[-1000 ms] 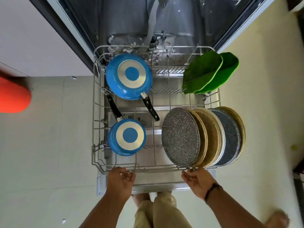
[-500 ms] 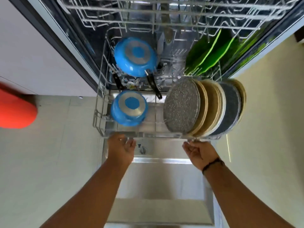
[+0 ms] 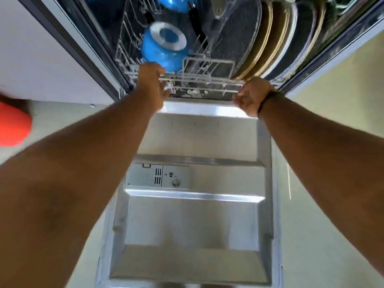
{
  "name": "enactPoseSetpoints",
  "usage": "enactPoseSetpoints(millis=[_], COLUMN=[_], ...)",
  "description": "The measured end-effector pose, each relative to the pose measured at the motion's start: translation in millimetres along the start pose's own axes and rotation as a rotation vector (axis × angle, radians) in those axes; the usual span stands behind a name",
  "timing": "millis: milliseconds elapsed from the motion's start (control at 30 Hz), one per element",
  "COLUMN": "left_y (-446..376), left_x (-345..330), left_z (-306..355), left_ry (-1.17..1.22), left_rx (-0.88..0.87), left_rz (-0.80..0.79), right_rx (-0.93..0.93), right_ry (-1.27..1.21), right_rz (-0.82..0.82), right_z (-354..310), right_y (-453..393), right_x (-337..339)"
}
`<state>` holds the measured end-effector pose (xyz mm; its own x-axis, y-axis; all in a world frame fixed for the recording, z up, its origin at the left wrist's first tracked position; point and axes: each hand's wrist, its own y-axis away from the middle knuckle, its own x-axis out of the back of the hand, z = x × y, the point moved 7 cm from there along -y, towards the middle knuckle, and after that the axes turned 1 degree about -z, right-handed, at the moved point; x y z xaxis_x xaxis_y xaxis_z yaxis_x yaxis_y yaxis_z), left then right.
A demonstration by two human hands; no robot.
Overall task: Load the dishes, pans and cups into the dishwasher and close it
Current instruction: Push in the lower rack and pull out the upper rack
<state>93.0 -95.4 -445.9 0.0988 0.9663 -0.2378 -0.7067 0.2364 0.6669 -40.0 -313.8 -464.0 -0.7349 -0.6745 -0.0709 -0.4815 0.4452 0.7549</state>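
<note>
The dishwasher's wire lower rack (image 3: pixel 204 80) sits inside the tub, its front rail at the opening. My left hand (image 3: pixel 150 85) is closed over the rail's left end and my right hand (image 3: pixel 250 96), with a dark wristband, curls on its right end. In the rack a small blue saucepan (image 3: pixel 164 46) stands bottom-out just behind my left hand. A larger blue pan (image 3: pixel 176 3) is partly cut off at the top. Several speckled grey and tan plates (image 3: pixel 261 38) stand on edge at the right. The steel door (image 3: pixel 193 221) lies fully open beneath my arms.
A detergent dispenser (image 3: pixel 158 176) is set in the door's inner face. A white cabinet front (image 3: pixel 41 59) borders the dishwasher on the left. A red object (image 3: pixel 12 125) lies on the pale floor at far left. Pale floor (image 3: pixel 332 183) runs along the door's right side.
The loaded rack has slid from fully out over the door to inside the tub, with both hands staying on its front rail. The door's inner face is now uncovered.
</note>
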Motion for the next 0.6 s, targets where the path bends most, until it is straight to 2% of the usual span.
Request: enactPoseSetpoints(millis=[100, 200, 300, 367, 433, 500, 567, 600], left_y=[-6, 6, 45, 83, 123, 155, 174, 173], left_x=[-9, -21, -34, -47, -61, -75, -86, -90], left_z=[18, 30, 45, 66, 89, 117, 147, 160], left_ry=[-0.154, -0.402, -0.814, -1.097, -1.237, -1.288, -1.351, -1.419], left_rx=[-0.047, -0.237, -0.562, -0.896, -1.17, -1.371, -1.456, -1.436], left_rz=[0.019, 0.035, 0.006, -0.034, -0.059, 0.013, 0.132, 0.175], right_rx=[0.01, 0.098, 0.413, 0.782, 1.205, 1.496, 1.553, 1.472], right_ry=[0.216, 0.603, 0.969, 1.058, 1.119, 1.127, 1.201, 1.29], right_rz=[-0.001, 0.055, 0.212, 0.297, 0.368, 0.451, 0.535, 0.546], right_z=[-9, -23, -49, -81, -118, -156, -186, -196], right_y=[0, 15, 52, 98, 153, 195, 216, 214], right_x=[2, 6, 6, -7, -30, -50, -69, -77])
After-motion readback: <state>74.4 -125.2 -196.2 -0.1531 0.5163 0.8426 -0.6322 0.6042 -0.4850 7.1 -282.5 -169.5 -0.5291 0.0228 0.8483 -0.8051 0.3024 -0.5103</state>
